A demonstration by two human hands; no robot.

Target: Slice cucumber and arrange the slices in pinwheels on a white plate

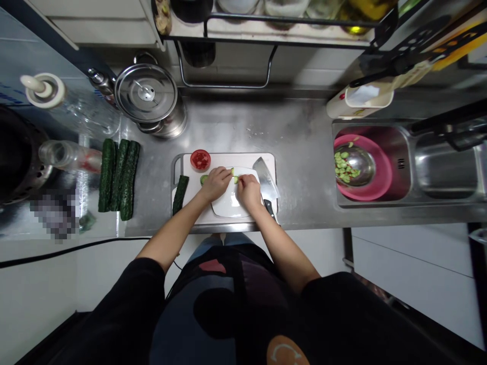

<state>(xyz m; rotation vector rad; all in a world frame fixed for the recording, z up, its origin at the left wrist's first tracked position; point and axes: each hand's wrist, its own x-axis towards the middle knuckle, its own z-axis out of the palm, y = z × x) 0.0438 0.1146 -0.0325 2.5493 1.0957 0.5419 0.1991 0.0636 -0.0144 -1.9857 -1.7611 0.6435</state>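
Note:
A white plate [233,205] lies on the cutting board [198,215], and both hands are above its far part. My left hand [216,184] is closed, with a pale green cucumber slice [232,172] at its fingertips. Close beside it, my right hand [249,192] pinches another small cucumber slice [236,179]. More cucumber slices [204,179] lie left of my left hand, partly hidden by it. A cut cucumber piece [180,195] rests at the board's left side. To the right of the plate lies a cleaver [266,180], its black handle toward me.
A small red bowl [200,160] with red pieces stands on the board's far left. Three whole cucumbers [119,177] lie further left, near a lidded steel pot [152,99]. In the sink [403,172], a pink basin [383,175] holds a metal bowl with green slices.

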